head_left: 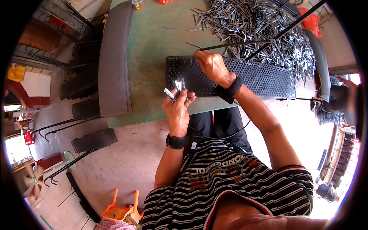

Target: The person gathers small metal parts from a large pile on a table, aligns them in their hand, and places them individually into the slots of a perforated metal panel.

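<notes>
while the left hand [178, 109] pinched a small bunch of metal pins [177, 87] at the near edge of the table [149, 57], the right hand [212, 67] pressed fingertips down on the black perforated mat [260, 78], fingers closed as if seating a pin. best done by keeping each pin upright over its hole, pushing straight. loose pin pile [260, 27] crowded the far right corner; grey mat [115, 57] covered the left edge; bare green middle left room.
</notes>
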`<state>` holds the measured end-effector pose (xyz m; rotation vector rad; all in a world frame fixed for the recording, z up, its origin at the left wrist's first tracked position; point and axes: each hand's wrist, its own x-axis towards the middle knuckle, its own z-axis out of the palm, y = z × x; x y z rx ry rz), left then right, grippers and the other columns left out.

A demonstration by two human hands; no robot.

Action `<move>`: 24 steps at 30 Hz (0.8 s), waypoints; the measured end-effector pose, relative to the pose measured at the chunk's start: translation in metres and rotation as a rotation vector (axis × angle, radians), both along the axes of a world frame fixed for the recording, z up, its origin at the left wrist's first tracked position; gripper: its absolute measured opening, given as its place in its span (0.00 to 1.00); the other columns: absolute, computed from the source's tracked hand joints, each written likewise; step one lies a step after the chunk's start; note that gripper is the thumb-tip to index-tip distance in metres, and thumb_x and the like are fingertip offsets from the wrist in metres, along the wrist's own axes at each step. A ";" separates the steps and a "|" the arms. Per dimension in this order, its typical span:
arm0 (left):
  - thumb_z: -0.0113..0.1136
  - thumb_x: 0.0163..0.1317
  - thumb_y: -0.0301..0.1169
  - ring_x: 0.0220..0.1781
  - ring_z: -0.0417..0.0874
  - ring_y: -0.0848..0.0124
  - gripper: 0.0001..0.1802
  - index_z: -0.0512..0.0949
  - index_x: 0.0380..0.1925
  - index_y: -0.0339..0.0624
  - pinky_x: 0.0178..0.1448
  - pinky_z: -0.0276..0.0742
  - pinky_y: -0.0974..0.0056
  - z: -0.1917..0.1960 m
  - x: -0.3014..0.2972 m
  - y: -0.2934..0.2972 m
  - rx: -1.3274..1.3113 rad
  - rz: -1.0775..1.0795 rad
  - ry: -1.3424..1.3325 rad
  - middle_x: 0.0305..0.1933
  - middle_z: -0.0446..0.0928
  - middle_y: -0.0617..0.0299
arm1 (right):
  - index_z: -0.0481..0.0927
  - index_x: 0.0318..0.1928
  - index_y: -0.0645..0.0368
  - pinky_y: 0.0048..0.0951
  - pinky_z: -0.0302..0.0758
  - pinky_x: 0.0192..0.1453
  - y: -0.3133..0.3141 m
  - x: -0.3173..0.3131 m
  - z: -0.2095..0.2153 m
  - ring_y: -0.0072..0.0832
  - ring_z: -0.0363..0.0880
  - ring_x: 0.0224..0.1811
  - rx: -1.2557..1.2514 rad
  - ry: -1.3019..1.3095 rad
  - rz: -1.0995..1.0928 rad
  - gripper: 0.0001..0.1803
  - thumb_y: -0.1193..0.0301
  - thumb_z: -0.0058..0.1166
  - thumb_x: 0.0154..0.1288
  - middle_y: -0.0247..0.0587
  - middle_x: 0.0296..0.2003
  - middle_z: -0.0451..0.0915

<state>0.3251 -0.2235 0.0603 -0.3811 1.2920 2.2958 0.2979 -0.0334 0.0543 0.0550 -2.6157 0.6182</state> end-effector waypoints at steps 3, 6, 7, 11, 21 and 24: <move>0.57 0.58 0.20 0.29 0.81 0.65 0.08 0.75 0.38 0.30 0.37 0.81 0.61 -0.001 0.000 0.000 0.000 0.006 0.000 0.32 0.76 0.57 | 0.76 0.29 0.62 0.39 0.73 0.30 0.000 0.001 0.004 0.48 0.76 0.28 0.079 -0.012 -0.014 0.03 0.75 0.53 0.55 0.49 0.25 0.77; 0.56 0.58 0.20 0.29 0.81 0.66 0.09 0.75 0.39 0.30 0.36 0.81 0.63 0.001 0.001 0.004 -0.020 -0.020 -0.004 0.32 0.76 0.58 | 0.80 0.27 0.62 0.35 0.74 0.27 -0.011 0.008 0.028 0.42 0.78 0.23 -0.224 -0.097 -0.083 0.07 0.70 0.57 0.54 0.49 0.21 0.78; 0.56 0.58 0.20 0.29 0.81 0.66 0.09 0.74 0.39 0.30 0.36 0.81 0.63 0.004 0.000 0.006 -0.029 -0.040 0.001 0.32 0.76 0.57 | 0.81 0.27 0.63 0.33 0.74 0.26 -0.016 0.012 0.036 0.40 0.79 0.21 -0.383 -0.145 -0.109 0.09 0.68 0.58 0.54 0.48 0.20 0.78; 0.55 0.59 0.20 0.30 0.81 0.66 0.09 0.75 0.40 0.30 0.36 0.81 0.64 -0.005 -0.001 0.022 0.021 -0.131 0.052 0.35 0.77 0.55 | 0.80 0.30 0.68 0.19 0.74 0.23 -0.020 0.029 0.040 0.19 0.77 0.18 -0.764 -0.487 -0.017 0.08 0.72 0.57 0.58 0.37 0.20 0.80; 0.51 0.61 0.20 0.30 0.81 0.64 0.08 0.73 0.41 0.30 0.37 0.81 0.61 -0.010 -0.002 0.014 0.013 -0.025 0.053 0.33 0.75 0.56 | 0.71 0.40 0.65 0.22 0.78 0.30 -0.001 0.010 0.014 0.27 0.83 0.29 -0.600 0.040 -0.227 0.06 0.77 0.49 0.63 0.44 0.27 0.81; 0.50 0.61 0.19 0.27 0.81 0.66 0.07 0.73 0.39 0.30 0.34 0.81 0.63 -0.002 -0.002 0.012 0.011 -0.010 0.037 0.30 0.75 0.57 | 0.72 0.39 0.65 0.26 0.77 0.29 -0.002 0.007 0.003 0.29 0.83 0.27 -0.535 0.065 -0.215 0.05 0.79 0.50 0.61 0.46 0.27 0.81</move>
